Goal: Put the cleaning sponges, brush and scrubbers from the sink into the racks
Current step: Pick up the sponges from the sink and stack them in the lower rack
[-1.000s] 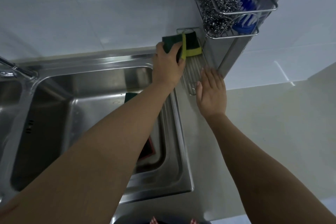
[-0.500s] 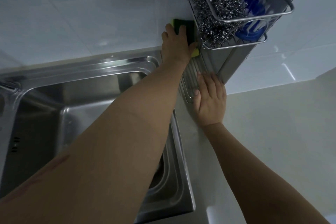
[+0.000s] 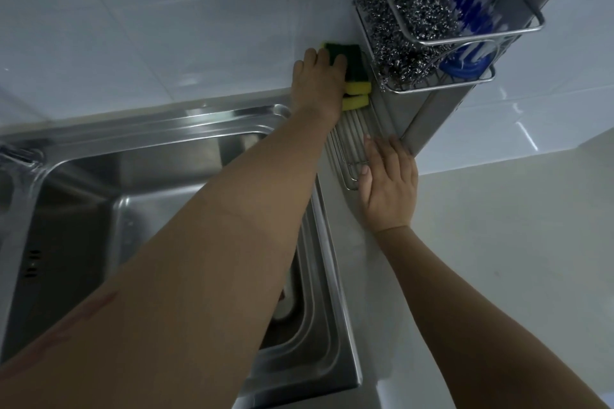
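My left hand (image 3: 317,83) grips a yellow-and-green sponge (image 3: 352,61) and holds it against a second yellow sponge (image 3: 356,101) at the far end of the lower wire rack (image 3: 349,139). My right hand (image 3: 388,186) rests flat, fingers apart, on the near end of that rack. The upper wire rack (image 3: 518,30) holds steel wool scrubbers (image 3: 408,10) and a blue-bristled brush (image 3: 465,7). My left forearm crosses the steel sink (image 3: 83,209) and hides much of its basin.
A white tiled wall (image 3: 166,26) stands behind the sink. A steel upright (image 3: 432,123) carries the racks at the corner. A pale countertop (image 3: 515,242) spreads to the right. A tap (image 3: 20,156) shows at the left edge.
My left hand carried the sponge farther into the back of the lower rack, beside the other sponge. My right hand slid onto the rack's near end. The view tilted upward.
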Available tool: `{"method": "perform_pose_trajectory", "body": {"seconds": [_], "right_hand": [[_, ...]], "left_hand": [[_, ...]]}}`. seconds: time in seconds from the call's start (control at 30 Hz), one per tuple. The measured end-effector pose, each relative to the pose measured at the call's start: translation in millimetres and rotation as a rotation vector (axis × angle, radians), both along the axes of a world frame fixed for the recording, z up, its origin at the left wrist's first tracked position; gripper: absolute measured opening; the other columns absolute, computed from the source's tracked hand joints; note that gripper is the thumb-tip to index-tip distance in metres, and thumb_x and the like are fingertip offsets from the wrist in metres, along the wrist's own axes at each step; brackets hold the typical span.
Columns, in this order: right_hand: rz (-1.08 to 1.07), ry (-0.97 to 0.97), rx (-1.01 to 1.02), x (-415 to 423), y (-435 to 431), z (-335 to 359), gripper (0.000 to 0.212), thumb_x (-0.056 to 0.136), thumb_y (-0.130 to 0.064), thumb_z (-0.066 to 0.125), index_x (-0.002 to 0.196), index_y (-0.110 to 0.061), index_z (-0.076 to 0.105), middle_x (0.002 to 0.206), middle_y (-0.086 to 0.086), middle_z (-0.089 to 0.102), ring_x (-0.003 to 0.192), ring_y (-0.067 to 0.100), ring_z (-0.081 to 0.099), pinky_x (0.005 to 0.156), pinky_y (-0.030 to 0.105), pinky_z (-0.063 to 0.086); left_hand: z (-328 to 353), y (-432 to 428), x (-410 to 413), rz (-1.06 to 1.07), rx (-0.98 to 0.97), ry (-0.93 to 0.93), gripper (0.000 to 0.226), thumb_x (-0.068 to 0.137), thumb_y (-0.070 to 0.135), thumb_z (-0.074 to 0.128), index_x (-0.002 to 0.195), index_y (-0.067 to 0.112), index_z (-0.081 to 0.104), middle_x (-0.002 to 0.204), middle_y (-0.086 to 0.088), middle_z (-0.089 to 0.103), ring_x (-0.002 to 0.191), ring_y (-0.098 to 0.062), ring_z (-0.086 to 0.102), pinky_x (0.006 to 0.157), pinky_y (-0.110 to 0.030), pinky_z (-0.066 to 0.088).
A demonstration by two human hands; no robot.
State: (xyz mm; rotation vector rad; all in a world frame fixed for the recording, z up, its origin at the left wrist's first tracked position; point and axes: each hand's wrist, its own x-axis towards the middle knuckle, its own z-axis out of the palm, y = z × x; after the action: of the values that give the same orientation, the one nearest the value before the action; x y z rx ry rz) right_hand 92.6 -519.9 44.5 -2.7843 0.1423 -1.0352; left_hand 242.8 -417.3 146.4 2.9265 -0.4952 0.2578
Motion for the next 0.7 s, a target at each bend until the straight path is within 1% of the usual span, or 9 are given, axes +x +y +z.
{"method": "perform_pose_trajectory", "body": {"seconds": [0.13, 0.23, 0.33, 0.4, 0.47, 0.57, 0.6, 0.63, 0.7], "right_hand": [[-0.004, -0.004, 0.013, 0.1, 1.1, 0.4, 0.046, 0.099, -0.026, 0.033, 0.134, -0.012, 0.060, 0.129, 0.008, 0.063, 0.130, 0.027, 0.049, 0.117, 0.039, 0.031], [-0.002, -0.001, 0.016, -0.1, 1.2, 0.7, 0.046, 0.099, -0.025, 0.034, 0.134, -0.012, 0.059, 0.129, 0.009, 0.063, 0.131, 0.027, 0.048, 0.117, 0.039, 0.031], [0.001, -0.003, 0.008, 0.1, 0.9, 0.5, 0.046, 0.099, -0.025, 0.033, 0.135, -0.011, 0.059, 0.129, 0.010, 0.063, 0.130, 0.027, 0.048, 0.116, 0.039, 0.032], [0.002, -0.005, 0.007, 0.3, 0.5, 0.0, 0.046, 0.099, -0.025, 0.032, 0.135, -0.011, 0.059, 0.128, 0.010, 0.063, 0.128, 0.028, 0.049, 0.116, 0.040, 0.033], [0.000, -0.006, 0.002, 0.4, 0.3, -0.5, 0.046, 0.100, -0.025, 0.032, 0.134, -0.011, 0.059, 0.128, 0.011, 0.063, 0.127, 0.028, 0.050, 0.115, 0.041, 0.034], [-0.005, -0.004, -0.005, 0.6, -0.2, -0.4, 0.047, 0.100, -0.026, 0.031, 0.133, -0.011, 0.060, 0.127, 0.011, 0.063, 0.126, 0.029, 0.051, 0.114, 0.042, 0.035], [-0.004, -0.004, -0.006, 0.6, -0.4, -0.4, 0.047, 0.101, -0.026, 0.030, 0.133, -0.011, 0.060, 0.127, 0.011, 0.064, 0.126, 0.029, 0.051, 0.114, 0.042, 0.035], [-0.002, -0.003, -0.008, 0.5, -0.5, -0.5, 0.047, 0.101, -0.026, 0.030, 0.133, -0.011, 0.061, 0.126, 0.011, 0.064, 0.126, 0.029, 0.051, 0.114, 0.042, 0.034], [0.000, 0.005, -0.009, 0.3, -0.7, -0.2, 0.046, 0.100, -0.026, 0.031, 0.133, -0.011, 0.060, 0.127, 0.010, 0.063, 0.126, 0.029, 0.051, 0.115, 0.041, 0.034]], "left_hand": [[-3.3, -4.8, -0.3, 0.026, 0.009, 0.001, 0.038, 0.087, 0.001, 0.053, 0.124, 0.006, 0.058, 0.133, -0.015, 0.048, 0.123, -0.032, 0.041, 0.097, -0.036, 0.035], [-15.3, -4.8, 4.6, 0.011, 0.033, -0.003, 0.048, 0.086, 0.017, 0.064, 0.132, 0.012, 0.054, 0.140, -0.012, 0.044, 0.126, -0.031, 0.041, 0.101, -0.037, 0.035], [-24.5, -3.1, 10.2, -0.039, 0.053, 0.003, 0.057, 0.087, 0.026, 0.064, 0.140, 0.013, 0.047, 0.144, -0.011, 0.045, 0.134, -0.030, 0.038, 0.114, -0.040, 0.027], [-26.8, -1.3, 10.4, -0.077, 0.036, 0.021, 0.067, 0.090, 0.024, 0.062, 0.149, 0.011, 0.033, 0.153, -0.012, 0.037, 0.145, -0.030, 0.028, 0.122, -0.041, 0.015], [-28.9, 0.3, 7.7, -0.135, 0.044, 0.060, 0.071, 0.094, 0.024, 0.057, 0.154, 0.012, 0.021, 0.161, -0.013, 0.025, 0.150, -0.030, 0.017, 0.124, -0.042, 0.009], [-34.5, 2.8, 3.2, -0.222, 0.103, 0.136, 0.060, 0.101, 0.034, 0.042, 0.155, 0.022, 0.019, 0.164, -0.010, 0.015, 0.152, -0.029, 0.009, 0.124, -0.044, 0.005], [-35.1, 3.1, 2.4, -0.223, 0.123, 0.161, 0.057, 0.102, 0.034, 0.039, 0.155, 0.025, 0.019, 0.165, -0.008, 0.012, 0.153, -0.028, 0.006, 0.124, -0.045, 0.003], [-34.7, 2.8, 2.2, -0.211, 0.149, 0.186, 0.057, 0.102, 0.030, 0.039, 0.155, 0.027, 0.018, 0.165, -0.007, 0.009, 0.153, -0.027, 0.003, 0.124, -0.046, 0.001], [-31.1, 0.5, 1.8, -0.181, 0.229, 0.226, 0.067, 0.098, 0.018, 0.045, 0.156, 0.027, 0.013, 0.166, -0.005, 0.003, 0.153, -0.026, -0.004, 0.123, -0.050, -0.003]]}}
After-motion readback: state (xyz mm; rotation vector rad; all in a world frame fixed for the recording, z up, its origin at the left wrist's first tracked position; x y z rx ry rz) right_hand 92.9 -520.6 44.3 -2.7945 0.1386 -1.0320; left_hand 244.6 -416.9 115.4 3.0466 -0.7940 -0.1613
